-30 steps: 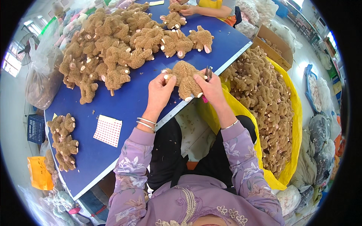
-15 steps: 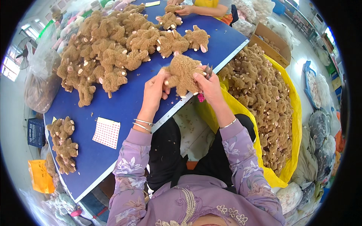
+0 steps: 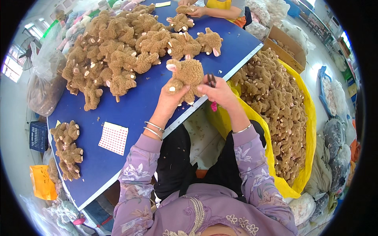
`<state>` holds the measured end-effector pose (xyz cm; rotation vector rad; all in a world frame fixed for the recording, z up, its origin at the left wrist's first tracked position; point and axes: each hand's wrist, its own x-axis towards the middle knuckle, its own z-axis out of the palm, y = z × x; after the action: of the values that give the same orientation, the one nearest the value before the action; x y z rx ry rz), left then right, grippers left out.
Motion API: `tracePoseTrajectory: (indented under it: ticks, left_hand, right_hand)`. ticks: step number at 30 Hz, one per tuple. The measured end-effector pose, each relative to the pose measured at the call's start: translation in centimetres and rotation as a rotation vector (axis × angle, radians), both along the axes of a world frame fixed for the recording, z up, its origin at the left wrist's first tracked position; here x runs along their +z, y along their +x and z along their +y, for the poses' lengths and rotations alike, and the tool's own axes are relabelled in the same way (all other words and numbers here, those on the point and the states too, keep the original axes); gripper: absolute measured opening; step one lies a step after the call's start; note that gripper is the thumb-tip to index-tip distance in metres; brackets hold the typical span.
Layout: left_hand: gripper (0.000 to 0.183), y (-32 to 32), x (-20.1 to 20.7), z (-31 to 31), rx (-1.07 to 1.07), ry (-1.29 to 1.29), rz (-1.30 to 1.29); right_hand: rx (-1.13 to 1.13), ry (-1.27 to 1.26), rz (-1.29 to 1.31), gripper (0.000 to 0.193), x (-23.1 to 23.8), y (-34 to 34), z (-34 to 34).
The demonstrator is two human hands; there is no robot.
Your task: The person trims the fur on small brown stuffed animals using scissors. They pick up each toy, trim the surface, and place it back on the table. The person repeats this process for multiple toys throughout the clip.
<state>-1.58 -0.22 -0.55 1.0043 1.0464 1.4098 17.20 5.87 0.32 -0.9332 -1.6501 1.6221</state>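
Note:
Between my hands, over the table's near edge, is a brown plush toy [image 3: 189, 74] with curly fur and pink-lined ears, held upright. My left hand [image 3: 172, 96] grips its lower left side, thumb across the body. My right hand [image 3: 221, 94] pinches its right side with thumb and fingers. That same hand also keeps a small pair of dark-bladed snips [image 3: 211, 80] tucked in it, blades pointing away from me and a pink end [image 3: 214, 106] showing below. Beyond the toy lies a big heap of similar plush toys [image 3: 114, 51].
The blue table [image 3: 157, 106] carries a white sheet of red labels [image 3: 113, 138] and a few plush toys [image 3: 67, 149] at left. To the right stands a yellow sack [image 3: 311, 137] full of plush toys, with a cardboard box [image 3: 289, 59] behind. A co-worker's hand [image 3: 197, 11] handles a toy across the table.
The plush toy has been turned so its head and ears point up, and both hands have shifted their hold lower on it. The snips stay in my right hand.

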Motion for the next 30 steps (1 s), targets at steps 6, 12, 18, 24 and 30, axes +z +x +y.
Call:
tracePoseTrajectory:
  ticks: [6, 12, 18, 24, 30]
  left_hand:
    - [0.039, 0.4, 0.5, -0.4, -0.199, -0.013, 0.102]
    - [0.046, 0.1, 1.0, -1.0, -0.457, -0.076, -0.148]
    - [0.037, -0.1, 1.2, -1.2, -0.504, -0.164, -0.024]
    - [0.022, -3.0, 3.1, 0.0, 0.045, 0.056, 0.234]
    - [0.043, -12.4, 3.7, 0.1, 0.934, -0.019, 0.662]
  right_hand:
    - [-0.081, -0.026, 0.267, 0.023, 1.2, -0.3, -0.2]
    - [-0.146, -0.106, 0.296, 0.019, 0.8, -1.1, -0.4]
    - [-0.071, -0.108, -0.047, 0.029, 0.9, -0.2, 0.3]
    - [-0.208, 0.066, 0.539, 0.032, 1.6, 5.1, 2.3]
    - [0.022, -0.131, 1.271, 0.028, 1.3, 12.2, 6.6]
